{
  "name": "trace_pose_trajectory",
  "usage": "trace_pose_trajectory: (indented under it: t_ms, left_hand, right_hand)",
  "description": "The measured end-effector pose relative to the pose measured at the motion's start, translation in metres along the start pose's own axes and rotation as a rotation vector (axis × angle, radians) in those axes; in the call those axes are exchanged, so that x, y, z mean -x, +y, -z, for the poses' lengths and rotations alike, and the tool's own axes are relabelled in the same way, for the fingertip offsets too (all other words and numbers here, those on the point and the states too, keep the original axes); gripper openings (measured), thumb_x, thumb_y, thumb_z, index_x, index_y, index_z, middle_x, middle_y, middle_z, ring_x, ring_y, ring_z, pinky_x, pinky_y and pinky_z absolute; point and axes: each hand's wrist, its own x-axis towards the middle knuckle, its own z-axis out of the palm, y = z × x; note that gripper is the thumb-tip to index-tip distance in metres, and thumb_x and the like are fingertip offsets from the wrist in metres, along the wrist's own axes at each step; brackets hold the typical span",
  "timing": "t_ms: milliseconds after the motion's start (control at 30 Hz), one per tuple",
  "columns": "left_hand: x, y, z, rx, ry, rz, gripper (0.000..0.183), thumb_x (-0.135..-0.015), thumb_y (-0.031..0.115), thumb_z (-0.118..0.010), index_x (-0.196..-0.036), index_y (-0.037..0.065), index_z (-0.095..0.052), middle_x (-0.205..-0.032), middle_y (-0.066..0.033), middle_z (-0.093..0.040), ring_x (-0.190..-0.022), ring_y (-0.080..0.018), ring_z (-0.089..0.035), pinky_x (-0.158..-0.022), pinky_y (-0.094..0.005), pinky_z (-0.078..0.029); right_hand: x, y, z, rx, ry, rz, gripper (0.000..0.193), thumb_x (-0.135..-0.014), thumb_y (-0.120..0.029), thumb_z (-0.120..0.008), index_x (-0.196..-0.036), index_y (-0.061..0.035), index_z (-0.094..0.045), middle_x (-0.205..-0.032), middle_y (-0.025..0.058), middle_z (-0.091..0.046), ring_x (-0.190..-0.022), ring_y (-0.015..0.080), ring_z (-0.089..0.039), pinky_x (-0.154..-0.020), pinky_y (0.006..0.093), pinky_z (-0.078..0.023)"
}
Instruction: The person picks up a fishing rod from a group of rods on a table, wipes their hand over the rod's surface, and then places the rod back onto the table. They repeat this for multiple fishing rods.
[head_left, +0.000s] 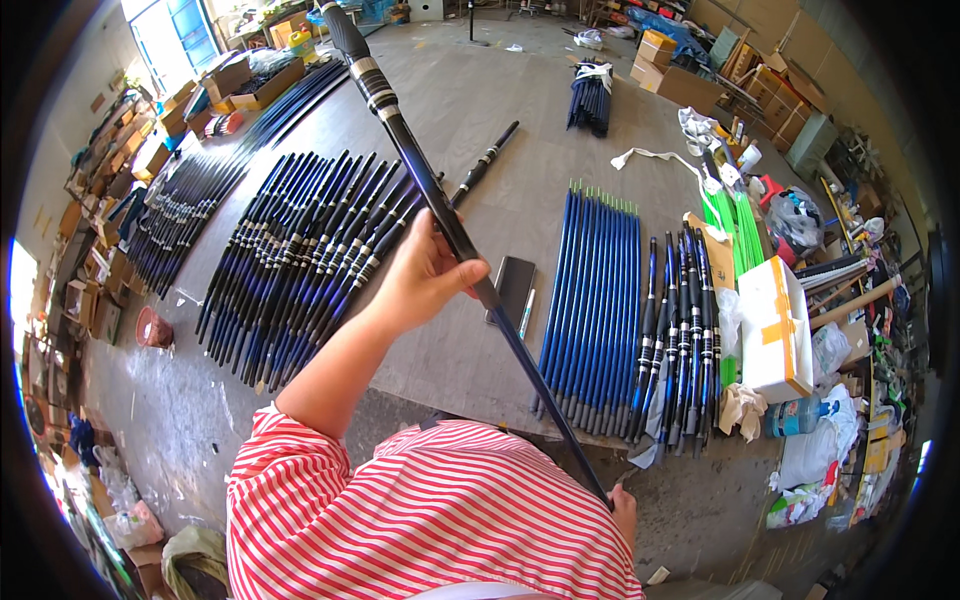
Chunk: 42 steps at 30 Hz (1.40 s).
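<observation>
A long black fishing rod [420, 165] slants across my front, its dark grip and silver-ringed reel seat pointing up and away to the left. The fingers of my left hand [425, 275] wrap round the shaft below the reel seat. At the thinner, lower end, my right hand [623, 508] is closed on the same rod beside my striped shirt; part of that hand is hidden. Under the rod lies a row of similar dark rods [300, 250] on the grey table [430, 350], left of my forearm. One more rod [487, 163] lies apart beyond my left hand.
Blue rod sections with green tips [590, 310] lie right of centre, with several black and blue rods [690, 330] beside them. A dark phone-like slab [512, 290] and a pen [527, 313] are near. A white foam box [775, 330] stands at the right edge, a tied bundle [590, 100] farther back.
</observation>
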Motion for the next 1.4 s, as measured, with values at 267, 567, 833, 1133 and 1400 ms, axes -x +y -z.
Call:
trace_pose_trajectory:
  t_ms: [267,567,833,1133,1400]
  left_hand:
    - [0.034,-0.027,-0.079,-0.177,-0.374,-0.012,0.051,-0.074,-0.002,-0.065,-0.110,0.005,-0.030,-0.092,-0.0122,-0.060,-0.089,-0.0209,-0.061,-0.078,-0.0322,-0.050]
    - [0.054,-0.059,-0.113,-0.101,-0.621,0.163,0.035,-0.084,0.018,-0.056,-0.112,0.001,-0.042,-0.103,-0.0123,-0.055,-0.097,-0.0235,-0.057,-0.083,-0.0358,-0.046]
    - [0.025,-0.059,-0.075,0.202,-0.183,0.150,0.040,-0.087,0.020,-0.052,-0.121,0.002,-0.040,-0.111,-0.0109,-0.053,-0.108,-0.0216,-0.049,-0.091,-0.0354,-0.039]
    - [-0.010,-0.057,0.005,0.575,-0.030,0.270,0.025,-0.088,0.010,-0.048,-0.110,-0.001,-0.046,-0.107,-0.0187,-0.055,-0.098,-0.0283,-0.057,-0.085,-0.0370,-0.047]
    - [0.024,-0.094,-0.041,0.865,-0.120,0.399,0.017,-0.086,0.007,-0.051,-0.102,0.002,-0.053,-0.108,-0.0185,-0.056,-0.098,-0.0270,-0.057,-0.083,-0.0346,-0.050]
  right_hand:
    - [-0.042,-0.022,-0.072,-0.847,-0.326,0.027,0.045,-0.088,-0.044,-0.043,-0.088,-0.0021,-0.060,-0.086,0.0128,-0.063,-0.083,0.0250,-0.060,-0.077,0.0411,-0.046]
    - [-0.048,-0.078,-0.104,-0.707,-0.327,0.251,0.054,-0.088,-0.048,-0.039,-0.089,0.0019,-0.061,-0.077,0.0128,-0.063,-0.069,0.0191,-0.059,-0.064,0.0307,-0.042]
    - [-0.035,-0.053,-0.064,-0.240,0.021,0.296,0.039,-0.090,-0.024,-0.049,-0.067,0.0058,-0.057,-0.052,0.0076,-0.053,-0.040,0.0087,-0.042,-0.038,0.0218,-0.030]
    - [-0.016,-0.070,0.033,-0.105,0.656,0.346,0.046,-0.087,-0.039,-0.049,-0.061,-0.0007,-0.054,-0.049,0.0046,-0.050,-0.037,0.0090,-0.042,-0.035,0.0207,-0.029]
    - [-0.003,-0.132,0.052,-1.138,0.259,0.784,0.059,-0.083,-0.053,-0.046,-0.100,0.0027,-0.054,-0.090,0.0127,-0.059,-0.048,0.0063,-0.044,-0.039,0.0136,-0.036]
